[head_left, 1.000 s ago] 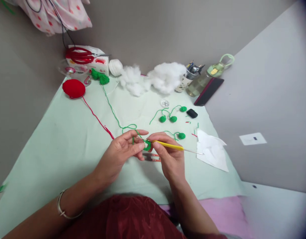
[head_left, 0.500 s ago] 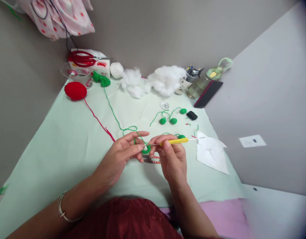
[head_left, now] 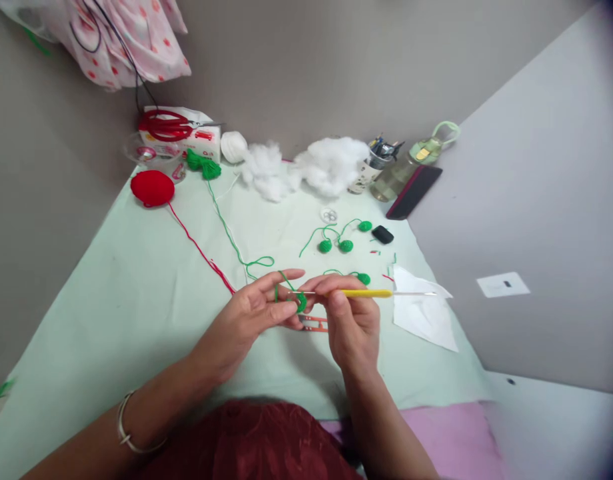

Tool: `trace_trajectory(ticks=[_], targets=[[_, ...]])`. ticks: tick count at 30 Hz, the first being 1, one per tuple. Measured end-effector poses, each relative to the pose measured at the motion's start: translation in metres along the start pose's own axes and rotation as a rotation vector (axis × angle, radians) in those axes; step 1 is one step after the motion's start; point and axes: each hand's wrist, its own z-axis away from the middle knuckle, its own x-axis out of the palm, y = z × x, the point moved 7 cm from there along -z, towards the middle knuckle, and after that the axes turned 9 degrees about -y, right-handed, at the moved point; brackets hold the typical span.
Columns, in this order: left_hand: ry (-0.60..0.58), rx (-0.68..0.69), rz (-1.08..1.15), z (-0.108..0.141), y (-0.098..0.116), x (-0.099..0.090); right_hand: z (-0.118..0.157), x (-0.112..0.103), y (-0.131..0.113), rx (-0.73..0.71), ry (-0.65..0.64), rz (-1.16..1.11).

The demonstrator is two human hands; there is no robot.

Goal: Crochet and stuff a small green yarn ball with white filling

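Between thumb and fingers, my left hand (head_left: 259, 307) pinches a small green crochet piece (head_left: 301, 303). Green yarn runs over its raised index finger and back to a green yarn bundle (head_left: 204, 165). My right hand (head_left: 353, 320) grips a crochet hook by its yellow handle (head_left: 366, 293); the thin metal tip reaches left to the green piece. Whether the tip is inside a stitch is too small to tell. Orange-handled snips (head_left: 315, 325) lie on the table under the hands, partly hidden.
Several small green balls (head_left: 345, 246) lie beyond my right hand, near a black object (head_left: 383, 235). White stuffing (head_left: 331, 167), a red yarn ball (head_left: 152, 188), red scissors (head_left: 166, 125), a bottle (head_left: 396, 177) and a phone (head_left: 415, 192) stand or lie farther back. White paper (head_left: 424, 313) is at right.
Both hands have shifted slightly right with the green piece and hook. The hook has turned to lie more level, and its right end reaches farther right.
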Motion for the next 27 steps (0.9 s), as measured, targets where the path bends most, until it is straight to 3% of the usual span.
trace_trajectory(ticks=[6, 8, 12, 15, 17, 19, 23, 25, 27], targets=[[0.088, 0.040, -0.001, 0.000, 0.003, -0.009, -0.001, 0.000, 0.001, 0.009, -0.024, -0.026], [0.121, 0.068, -0.027, 0.002, 0.006, -0.011, 0.000, 0.001, -0.005, -0.017, -0.030, 0.059], [0.178, 0.148, -0.106, 0.006, 0.013, -0.012, 0.010, 0.015, -0.027, -0.246, -0.105, 0.640], [0.133, 0.092, -0.011, 0.005, 0.009, -0.009, 0.019, 0.032, -0.032, -0.411, -0.193, 1.021], [0.061, -0.005, 0.104, 0.002, 0.002, -0.006, 0.019, 0.032, -0.033, -0.441, -0.169, 1.003], [0.034, -0.050, 0.172, 0.000, 0.000, -0.005, 0.012, 0.021, -0.032, -0.357, -0.084, 0.787], [0.135, 0.063, 0.078, 0.001, 0.007, -0.011, 0.000, 0.004, -0.015, -0.107, 0.022, 0.306], [0.162, 0.108, 0.005, 0.003, 0.009, -0.010, 0.000, 0.008, -0.013, -0.117, 0.002, 0.376], [0.147, 0.096, 0.006, 0.004, 0.006, -0.007, 0.005, 0.017, -0.017, -0.224, -0.035, 0.618]])
